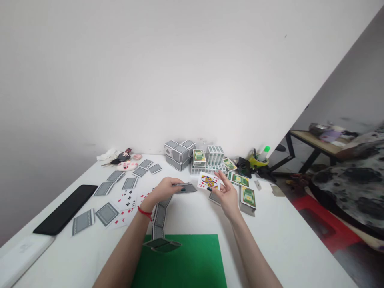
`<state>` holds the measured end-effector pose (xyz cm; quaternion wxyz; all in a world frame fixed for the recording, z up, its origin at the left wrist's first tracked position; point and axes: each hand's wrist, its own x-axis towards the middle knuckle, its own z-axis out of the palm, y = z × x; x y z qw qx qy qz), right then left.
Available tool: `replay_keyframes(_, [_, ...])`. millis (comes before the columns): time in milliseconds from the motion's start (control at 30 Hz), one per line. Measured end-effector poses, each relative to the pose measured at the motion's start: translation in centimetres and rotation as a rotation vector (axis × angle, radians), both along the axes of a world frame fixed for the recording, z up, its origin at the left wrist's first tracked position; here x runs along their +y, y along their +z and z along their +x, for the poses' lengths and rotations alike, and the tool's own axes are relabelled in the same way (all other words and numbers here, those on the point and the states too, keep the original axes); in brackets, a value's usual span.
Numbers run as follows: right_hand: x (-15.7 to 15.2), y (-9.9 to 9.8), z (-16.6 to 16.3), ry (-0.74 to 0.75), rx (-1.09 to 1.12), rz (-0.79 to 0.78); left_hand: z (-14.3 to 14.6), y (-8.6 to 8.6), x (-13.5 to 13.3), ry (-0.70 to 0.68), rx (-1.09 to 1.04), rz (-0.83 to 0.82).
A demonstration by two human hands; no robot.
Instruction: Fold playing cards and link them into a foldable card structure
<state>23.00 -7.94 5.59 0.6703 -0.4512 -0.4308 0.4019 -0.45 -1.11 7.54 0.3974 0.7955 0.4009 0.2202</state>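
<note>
At the lower left of the frame a white box [24,256] sits on the white table [270,240], with a flat black slab [66,209] just beside it. Next come loose face-down cards [107,214], grey-backed, and between them some face-up cards [130,199] overlap; a small pink-and-white toy [127,165] lies behind them, near the wall. Left of centre, a chain of joined cards [160,216] hangs in a zigzag under the left wrist, its lower end over the green mat [183,268] at the bottom of the frame. The left hand [166,190], a red band [145,213] at its wrist, pinches a grey-backed card [189,187] between thumb and fingers at the centre. Behind it stands a block built of cards [177,156], with stacked card boxes [215,155] to its right. Right of centre, the right hand [226,195] pinches a queen of diamonds [207,181], face showing. Further right are an upright card box [248,198], a green-capped marker [264,153] and, at the right edge, a red stool [321,224] beside patterned cloth [357,188].
</note>
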Motion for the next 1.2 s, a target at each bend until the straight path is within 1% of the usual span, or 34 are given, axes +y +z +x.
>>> replay_keyframes(133, [-0.3,0.7,-0.6,-0.017,-0.091,0.038,0.1,0.1,0.0,-0.009,0.003,-0.008])
replay_keyframes(233, [-0.3,0.5,-0.6,-0.065,-0.201,0.122,0.1,0.0,0.0,-0.016,0.0,-0.007])
replay_keyframes(367, [-0.1,0.2,-0.3,-0.19,-0.41,0.243,0.1,0.0,0.0,-0.016,-0.007,-0.003])
replay_keyframes(433, [-0.1,0.1,-0.2,-0.224,-0.494,0.269,0.1,0.0,0.0,-0.015,0.003,-0.006])
replay_keyframes(500, [-0.2,0.1,-0.3,-0.228,-0.553,0.28,0.2,0.0,0.0,-0.007,0.015,-0.004])
replay_keyframes(767, [-0.7,0.3,-0.8,-0.157,-0.697,0.284,0.3,-0.4,0.2,0.029,0.023,0.023])
replay_keyframes(867, [-0.9,0.6,-0.8,-0.09,-0.732,0.277,0.4,-0.5,0.2,0.032,0.042,0.058])
replay_keyframes(1000, [-0.8,0.5,-0.5,-0.025,-0.713,0.23,0.8,-0.8,0.0,0.037,0.072,0.1])
replay_keyframes(1200, [-0.3,-0.7,-0.3,-0.051,-0.666,0.118,1.2,-1.0,-0.1,0.047,0.092,0.127])
